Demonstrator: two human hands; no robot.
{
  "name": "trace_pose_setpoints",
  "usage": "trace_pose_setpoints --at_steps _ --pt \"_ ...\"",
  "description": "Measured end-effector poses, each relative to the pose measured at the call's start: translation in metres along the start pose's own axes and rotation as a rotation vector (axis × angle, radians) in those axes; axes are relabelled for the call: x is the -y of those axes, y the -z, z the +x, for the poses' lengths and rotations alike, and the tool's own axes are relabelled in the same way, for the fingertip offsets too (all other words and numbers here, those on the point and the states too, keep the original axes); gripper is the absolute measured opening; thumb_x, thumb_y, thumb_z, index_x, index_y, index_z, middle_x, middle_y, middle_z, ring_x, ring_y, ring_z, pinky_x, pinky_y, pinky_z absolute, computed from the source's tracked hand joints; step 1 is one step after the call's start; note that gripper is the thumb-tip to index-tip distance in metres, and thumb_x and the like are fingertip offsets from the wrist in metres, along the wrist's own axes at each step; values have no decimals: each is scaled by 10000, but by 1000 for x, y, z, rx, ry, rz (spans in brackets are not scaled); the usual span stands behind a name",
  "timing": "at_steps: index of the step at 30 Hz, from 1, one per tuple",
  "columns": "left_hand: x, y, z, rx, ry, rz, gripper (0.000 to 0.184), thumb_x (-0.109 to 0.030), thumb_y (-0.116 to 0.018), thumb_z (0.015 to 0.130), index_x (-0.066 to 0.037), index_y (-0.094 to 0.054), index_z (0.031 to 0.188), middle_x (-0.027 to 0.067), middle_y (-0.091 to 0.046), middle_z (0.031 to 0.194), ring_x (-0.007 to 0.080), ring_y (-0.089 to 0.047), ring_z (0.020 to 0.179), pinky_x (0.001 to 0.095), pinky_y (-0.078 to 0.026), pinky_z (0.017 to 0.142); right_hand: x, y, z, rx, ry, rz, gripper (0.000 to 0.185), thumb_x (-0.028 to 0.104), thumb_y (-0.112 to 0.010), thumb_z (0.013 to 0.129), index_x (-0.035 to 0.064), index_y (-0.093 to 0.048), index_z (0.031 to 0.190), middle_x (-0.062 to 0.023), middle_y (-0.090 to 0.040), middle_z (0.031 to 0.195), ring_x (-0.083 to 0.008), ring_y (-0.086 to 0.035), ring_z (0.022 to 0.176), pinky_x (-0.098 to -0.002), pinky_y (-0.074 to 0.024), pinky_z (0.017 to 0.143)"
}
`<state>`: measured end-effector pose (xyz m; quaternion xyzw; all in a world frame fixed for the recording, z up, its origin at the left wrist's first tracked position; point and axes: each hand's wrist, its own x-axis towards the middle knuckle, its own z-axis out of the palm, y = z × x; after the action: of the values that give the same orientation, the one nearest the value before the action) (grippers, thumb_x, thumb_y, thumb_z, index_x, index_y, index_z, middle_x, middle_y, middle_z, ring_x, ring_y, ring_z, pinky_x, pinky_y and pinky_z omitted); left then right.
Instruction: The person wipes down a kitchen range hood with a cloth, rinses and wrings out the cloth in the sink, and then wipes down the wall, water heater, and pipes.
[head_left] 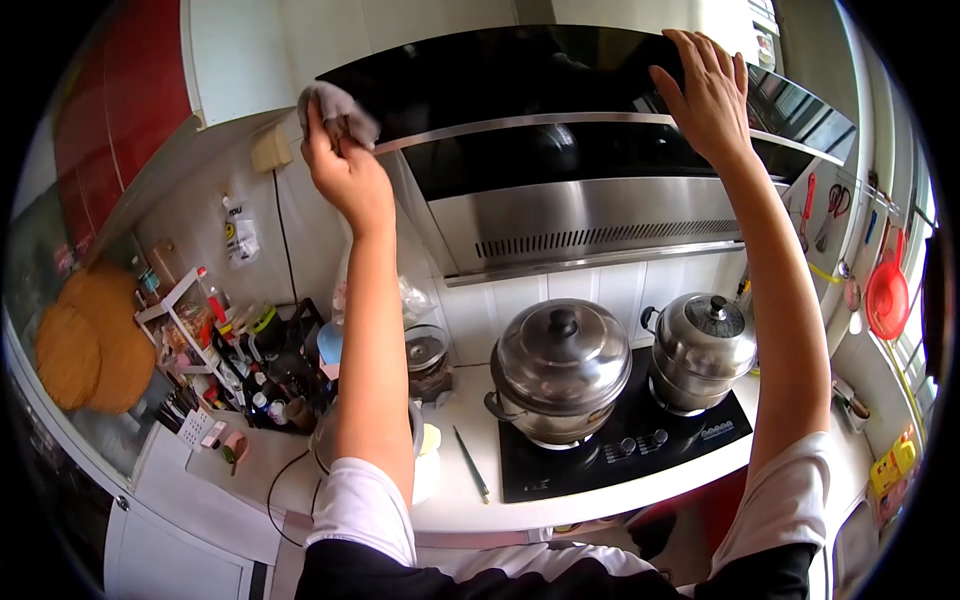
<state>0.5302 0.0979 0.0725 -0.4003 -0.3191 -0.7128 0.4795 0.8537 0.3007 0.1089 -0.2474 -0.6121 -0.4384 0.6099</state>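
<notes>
"White sleeves [368,500] reached up nearest the camera, from seven and four o'clock. Where was the cloth?"

"Grey cloth [345,112] sat at eleven o'clock, by the range hood [500,85]; contact was unclear. Left hand [362,185] gripped it, fingers narrow."

"And the right hand [718,115]?"

"Between one and two o'clock; fingers spread wide on the hood's upper panel."

"Step?"

"Judged as wiping. Next move called for cloth held flat against the panel."

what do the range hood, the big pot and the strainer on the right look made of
Range hood: brushed steel lower panel, dull grey sheen; glossy black panels above, probably glass, given mirror-like reflections.
Big pot: polished metal, likely stainless steel, with bright highlights.
Strainer: bright red, probably plastic.
</notes>
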Motion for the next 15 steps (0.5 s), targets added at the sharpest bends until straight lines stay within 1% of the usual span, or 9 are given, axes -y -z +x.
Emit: trace_pose_setpoints --at_steps 3,5,6,8,10,12,13,14,15 --pt "1 10 -22 60 376 -379 392 -19 -500 951 -15 -536 1342 64 -585 1054 146 -586 881 255 -483 802 -1 -3 0 6 -5 11 525 486 -477 978 164 -471 1394 -110 -520 1390 -301 -397 1364 -525 -163 1162" --pt "20 15 -30 38 329 -247 229 -168 -531 1002 -34 -599 1174 -36 -555 843 30 -396 621 202 -314 521 -1 -8 -1 -20 -11 21 522 485 -476 978 164 -475 1390 -112 -525 1384 -302 -407 1357 -521 -165 1162" --pt "20 17 -25 41 329 -251 229 -168 -531 1002 -34 -599 1174 -36 -555 843 30 -396 621 202 -314 521 0 -9 -1 -47 -11 36 520 485 -475 978 164 -480 1387 -114 -530 1377 -303 -416 1349 -518 -167 1162" --pt "8 21 -6 158 422 -353 327 -94 -540 975 -26 -563 1294 -14 -572 897 89 -523 793 183 -427 713 0 -10 0 -41 -21 14 516 484 -473 980 163 -484 1384 -116 -535 1371 -303 -423 1344 -513 -166 1166" --pt "8 12 17 173 462 -384 350 -78 -526 974 -44 -550 1322 28 -597 992 122 -556 848 234 -455 736 11 5 4 -28 -30 -4 513 484 -471 982 163 -488 1382 -117 -540 1365 -303 -430 1339 -509 -166 1169" --pt "11 1 34 132 66 -290 386 -38 -545 936 -77 -572 1319 104 -592 1115 223 -581 985 325 -483 815 25 31 12 90 -178 157 536 310 -656 851 133 -542 1344 -200 -558 1249 -307 -464 1265 -446 -257 1142" --pt "-2 0 36 71 -236 46 398 -17 -548 928 -83 -575 1319 118 -584 1088 257 -579 1001 350 -477 851 18 21 9 88 -182 150 536 310 -656 851 133 -542 1344 -200 -558 1249 -307 -464 1265 -446 -257 1142" --pt "-15 -1 33 5 -534 388 411 5 -551 919 -89 -578 1319 132 -576 1060 292 -577 1018 375 -472 886 8 3 4 40 -113 46 511 398 -562 918 147 -518 1361 -158 -552 1304 -306 -452 1298 -475 -210 1159" --pt "-16 -4 26 103 -475 257 449 21 -557 890 -142 -609 1305 173 -558 1178 361 -544 1124 432 -455 930 7 -2 3 -9 -41 -57 510 486 -468 985 162 -494 1379 -115 -546 1360 -305 -441 1331 -503 -162 1176"
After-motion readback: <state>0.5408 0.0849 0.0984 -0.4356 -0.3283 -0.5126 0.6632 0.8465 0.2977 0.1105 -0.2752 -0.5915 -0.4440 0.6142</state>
